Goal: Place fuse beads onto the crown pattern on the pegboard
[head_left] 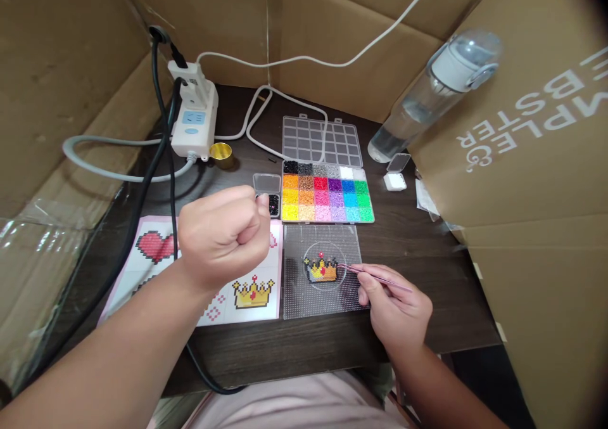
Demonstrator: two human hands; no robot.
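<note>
My left hand (228, 236) is closed in a fist, raised over the printed pattern sheet (270, 302), and no object shows in it. Pink tweezers (387, 282) are pinched in my right hand (401, 308), their tips at the right edge of a bead crown (320, 269). That crown of yellow, orange, black and red beads lies on a clear pegboard (323, 305). The sheet shows a matching crown picture and a red heart. Behind the pegboard stands an open bead box (327, 194) with many colours. A small open box of dark beads (274, 206) is partly hidden behind my left hand.
A power strip (194, 121) with cables stands at the back left, near a gold cup (221, 155). At the back right are a water bottle (418, 112) and a small box of white beads (395, 181). Cardboard walls (342, 36) surround the dark table (427, 251).
</note>
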